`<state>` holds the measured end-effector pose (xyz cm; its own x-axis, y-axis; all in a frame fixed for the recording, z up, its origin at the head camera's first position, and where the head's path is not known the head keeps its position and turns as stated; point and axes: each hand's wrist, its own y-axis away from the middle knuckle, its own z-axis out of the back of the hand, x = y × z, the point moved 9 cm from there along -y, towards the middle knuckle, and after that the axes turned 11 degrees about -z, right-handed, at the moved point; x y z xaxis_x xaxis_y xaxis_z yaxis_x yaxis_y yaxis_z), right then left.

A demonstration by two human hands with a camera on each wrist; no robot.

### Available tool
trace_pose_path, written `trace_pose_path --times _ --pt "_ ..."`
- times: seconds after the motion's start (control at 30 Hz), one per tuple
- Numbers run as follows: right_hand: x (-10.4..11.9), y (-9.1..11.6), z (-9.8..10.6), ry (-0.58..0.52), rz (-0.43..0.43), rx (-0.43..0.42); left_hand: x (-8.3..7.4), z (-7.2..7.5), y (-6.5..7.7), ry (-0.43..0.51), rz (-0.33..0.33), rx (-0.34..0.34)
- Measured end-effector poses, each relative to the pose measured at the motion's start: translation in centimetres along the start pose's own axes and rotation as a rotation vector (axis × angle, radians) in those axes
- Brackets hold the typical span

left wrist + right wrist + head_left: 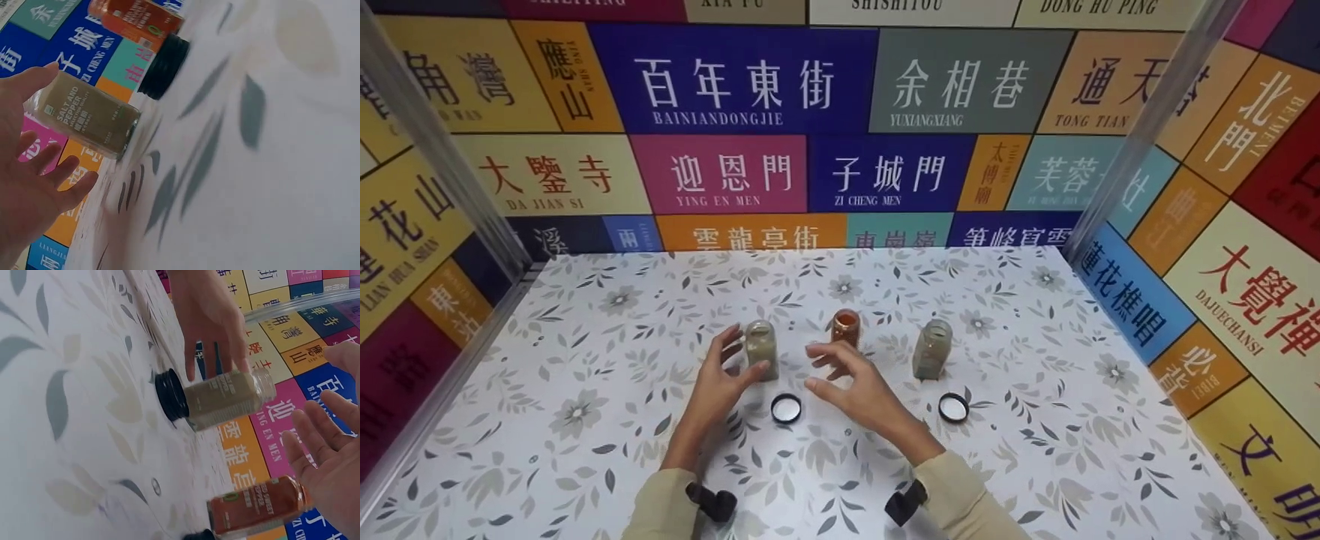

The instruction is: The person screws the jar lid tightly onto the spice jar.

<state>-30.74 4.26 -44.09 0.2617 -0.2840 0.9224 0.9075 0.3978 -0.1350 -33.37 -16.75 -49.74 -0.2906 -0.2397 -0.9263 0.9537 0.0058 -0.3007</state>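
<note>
A glass seasoning jar (pixel 762 352) of greenish-beige powder stands uncapped at the left, its label (pixel 76 107) reading "salt and pepper". My left hand (pixel 721 382) is spread beside this jar, the thumb overlapping its front; whether it touches cannot be told. To the right, my right hand (pixel 851 379) hovers with relaxed fingers before an orange-red seasoning jar (pixel 847 322), hiding its lower part. That jar also appears in the right wrist view as a jar of reddish powder (pixel 256 506). Neither hand holds anything. A black lid (pixel 786 409) lies in front of the left jar.
Another uncapped jar of greenish powder (pixel 932 351) stands at the right, with a black lid (pixel 954 408) in front. Part of a further black lid (pixel 199 535) shows by the reddish jar. A leaf-patterned cloth (pixel 585 465) covers the table; printed panels (pixel 735 82) enclose it.
</note>
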Motion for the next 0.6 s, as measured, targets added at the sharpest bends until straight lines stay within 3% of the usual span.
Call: trace_pose_path --times 0.37,0.6 --pt "-1.9 -0.3 -3.5 0.105 -0.148 0.149 0.8 -0.5 -0.2 0.084 0.02 -0.001" --pt "-3.5 -0.5 -4.6 0.204 -0.229 0.175 1.0 -1.0 -0.6 0.127 -0.005 0.01"
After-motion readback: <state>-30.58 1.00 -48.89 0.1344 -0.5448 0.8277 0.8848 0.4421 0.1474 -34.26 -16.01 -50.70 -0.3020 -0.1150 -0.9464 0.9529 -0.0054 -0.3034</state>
